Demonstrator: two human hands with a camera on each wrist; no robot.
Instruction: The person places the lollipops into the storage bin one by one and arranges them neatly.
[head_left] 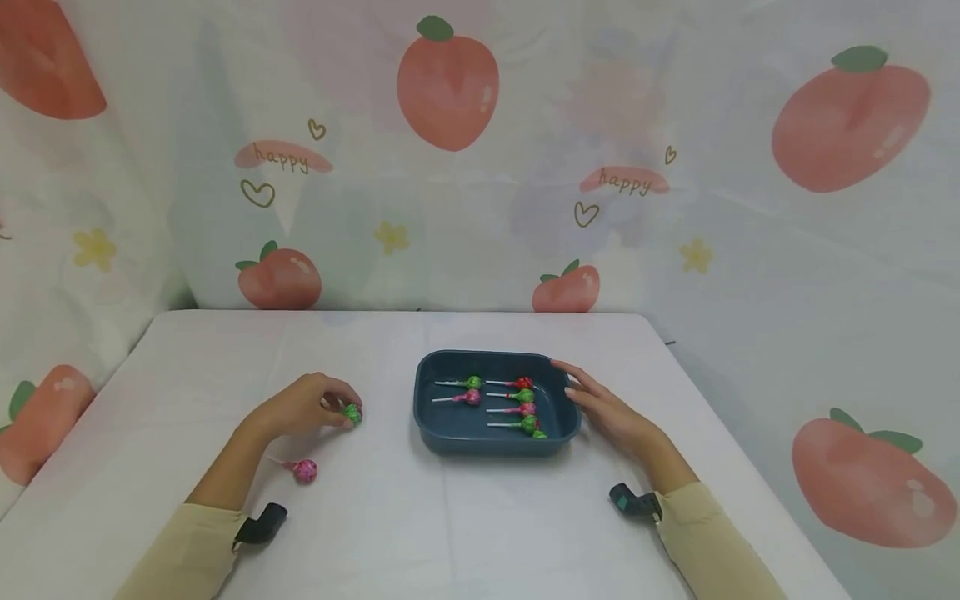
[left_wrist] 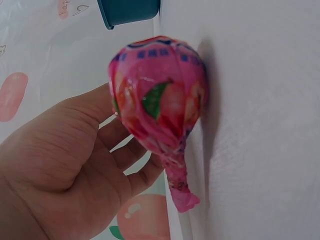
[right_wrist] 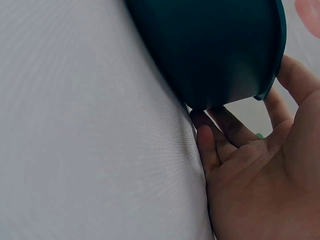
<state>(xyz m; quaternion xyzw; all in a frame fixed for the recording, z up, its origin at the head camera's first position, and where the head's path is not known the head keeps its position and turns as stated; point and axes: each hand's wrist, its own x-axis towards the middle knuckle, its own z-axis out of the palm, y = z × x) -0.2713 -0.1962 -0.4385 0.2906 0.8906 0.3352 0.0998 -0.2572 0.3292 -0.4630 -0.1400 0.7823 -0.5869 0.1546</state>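
Observation:
My left hand (head_left: 309, 404) pinches a green-wrapped lollipop (head_left: 353, 413) by its round head, between thumb and fingers, over the left part of the table. Closer to me lies a pink lollipop (head_left: 305, 472), its stick pointing left; in the left wrist view its wrapper (left_wrist: 160, 95) hides part of that hand. To the right sits a dark blue tray (head_left: 480, 447) with several green, pink and red lollipops in two columns, sticks to the left. The fingers of my right hand (head_left: 615, 419) rest against the tray's right end, thumb and forefinger at the rim.
A white cloth covers the table (head_left: 420, 533), whose far edge runs behind the tray. Behind and beside it hangs a pale curtain (head_left: 480, 225) printed with peaches. Each wrist has a black strap-on device (head_left: 262, 525) at the sleeve cuff.

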